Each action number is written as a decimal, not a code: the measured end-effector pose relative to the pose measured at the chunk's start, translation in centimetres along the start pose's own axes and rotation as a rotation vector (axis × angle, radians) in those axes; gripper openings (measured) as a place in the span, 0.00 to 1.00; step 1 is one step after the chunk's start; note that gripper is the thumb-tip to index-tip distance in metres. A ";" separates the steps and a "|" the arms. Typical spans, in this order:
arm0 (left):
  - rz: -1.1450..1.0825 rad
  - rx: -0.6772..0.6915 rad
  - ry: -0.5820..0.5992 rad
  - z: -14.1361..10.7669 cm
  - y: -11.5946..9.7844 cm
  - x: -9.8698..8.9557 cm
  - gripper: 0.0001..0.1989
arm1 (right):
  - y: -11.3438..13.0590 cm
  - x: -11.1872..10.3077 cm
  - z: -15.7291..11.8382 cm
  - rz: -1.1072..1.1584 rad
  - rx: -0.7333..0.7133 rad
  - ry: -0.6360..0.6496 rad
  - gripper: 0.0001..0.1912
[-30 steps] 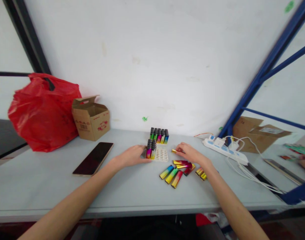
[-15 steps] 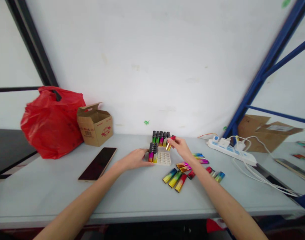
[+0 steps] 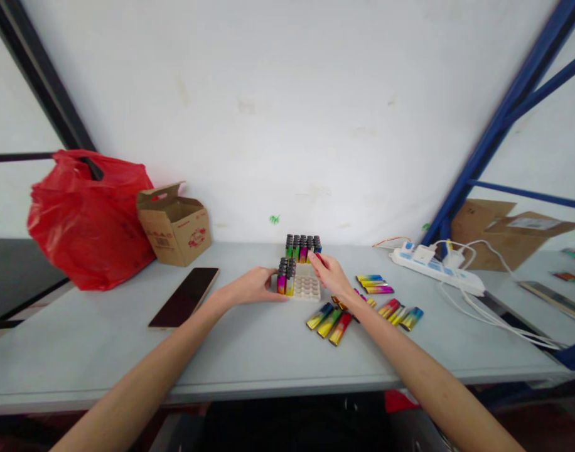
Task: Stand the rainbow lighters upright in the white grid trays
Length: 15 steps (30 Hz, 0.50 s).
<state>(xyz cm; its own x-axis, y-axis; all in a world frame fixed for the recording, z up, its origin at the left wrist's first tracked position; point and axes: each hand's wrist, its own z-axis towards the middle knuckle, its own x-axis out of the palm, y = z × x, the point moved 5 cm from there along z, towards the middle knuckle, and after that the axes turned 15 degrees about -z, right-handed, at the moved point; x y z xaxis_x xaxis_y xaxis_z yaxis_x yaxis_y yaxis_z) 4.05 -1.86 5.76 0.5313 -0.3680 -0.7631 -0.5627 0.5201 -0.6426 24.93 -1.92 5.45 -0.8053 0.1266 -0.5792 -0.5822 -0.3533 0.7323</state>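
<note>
From the wearer's head, the tabletop [image 3: 240, 351] is viewed closely, forward and downward, with left hand [image 3: 253, 286] and right hand [image 3: 333, 277] framed centrally and the wall [image 3: 287, 138] faced beyond.

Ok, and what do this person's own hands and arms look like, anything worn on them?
The left hand and right hand are both without gloves. The left forearm and right forearm are bare to the picture's edge: no sleeve, watch or bracelet shows.

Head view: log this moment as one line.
left hand: at left end of white tray; right hand: pinching red lighter; upright lighters: in tray; loose lighters: on table
</note>
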 end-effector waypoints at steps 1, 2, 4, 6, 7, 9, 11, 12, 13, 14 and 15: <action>0.001 0.003 0.003 0.0 0.0 0.0 0.30 | -0.1 -0.1 0.0 -0.058 -0.010 -0.047 0.29; -0.001 0.006 0.004 0.0 0.1 0.1 0.30 | -0.2 -0.2 -0.1 -0.103 -0.005 -0.089 0.30; -0.006 0.007 0.001 0.0 0.1 0.2 0.31 | -0.5 -0.3 -0.2 -0.168 0.016 -0.148 0.29; -0.005 0.003 -0.003 -0.1 0.1 0.3 0.31 | -0.5 -0.2 -0.2 -0.201 0.020 -0.174 0.26; -0.001 0.006 -0.008 -0.1 0.1 0.3 0.31 | -0.5 -0.2 -0.3 -0.208 0.016 -0.180 0.25; 0.006 0.012 -0.017 -0.2 -0.1 0.4 0.31 | -0.4 -0.3 -0.3 -0.216 0.007 -0.188 0.23; 0.010 0.013 -0.024 -0.2 -0.2 0.4 0.30 | -0.3 -0.3 -0.3 -0.221 0.000 -0.183 0.23; 0.011 0.011 -0.026 -0.2 -0.2 0.4 0.30 | -0.3 -0.2 -0.2 -0.219 -0.005 -0.171 0.24; 0.013 0.007 -0.026 -0.2 -0.2 0.4 0.29 | -0.3 -0.1 -0.2 -0.212 -0.015 -0.152 0.24; 0.016 0.005 -0.026 -0.2 -0.2 0.4 0.29 | -0.2 0.0 -0.2 -0.202 -0.030 -0.125 0.24; 0.018 0.003 -0.024 -0.3 -0.2 0.4 0.29 | -0.2 0.2 -0.3 -0.192 -0.045 -0.091 0.24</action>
<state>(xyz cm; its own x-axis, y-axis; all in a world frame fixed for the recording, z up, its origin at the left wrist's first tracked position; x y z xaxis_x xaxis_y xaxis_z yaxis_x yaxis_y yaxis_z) 4.23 -2.33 5.59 0.5358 -0.3401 -0.7728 -0.5703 0.5292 -0.6283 24.87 -2.07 5.09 -0.6879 0.2782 -0.6704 -0.7221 -0.3553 0.5936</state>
